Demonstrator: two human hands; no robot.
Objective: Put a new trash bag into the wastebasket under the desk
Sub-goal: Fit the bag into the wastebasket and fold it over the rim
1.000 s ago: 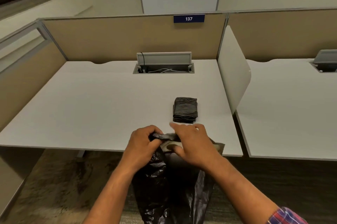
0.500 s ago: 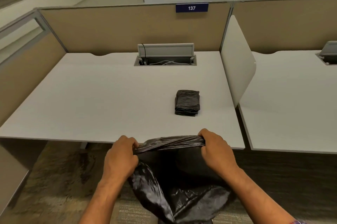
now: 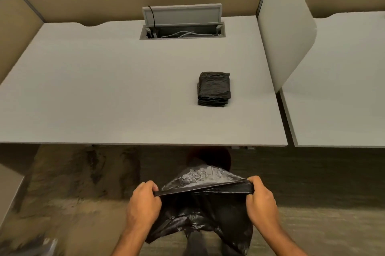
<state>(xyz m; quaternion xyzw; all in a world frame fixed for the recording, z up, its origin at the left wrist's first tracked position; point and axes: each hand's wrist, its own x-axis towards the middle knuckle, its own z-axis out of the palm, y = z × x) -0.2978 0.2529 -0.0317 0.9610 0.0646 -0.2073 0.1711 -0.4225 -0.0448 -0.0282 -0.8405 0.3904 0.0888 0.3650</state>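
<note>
A black trash bag [image 3: 205, 210] hangs stretched between my hands below the desk's front edge. My left hand [image 3: 143, 205] grips the left end of its opening and my right hand [image 3: 261, 203] grips the right end, pulling the rim taut. Just past the bag, under the desk edge, a dark round shape [image 3: 210, 156] shows, possibly the wastebasket; I cannot tell for sure. A folded stack of black bags [image 3: 214, 88] lies on the white desk [image 3: 104, 93], right of centre.
An open cable hatch [image 3: 182, 23] with wires sits at the desk's back. A white divider panel [image 3: 285, 32] separates this desk from the neighbouring desk [image 3: 343, 89] on the right. Beige partitions wall the back and left. Carpet covers the floor.
My hands have spread apart and dropped below the desk edge, pulling the bag's mouth wide. The view has tilted down, toward the floor under the desk.
</note>
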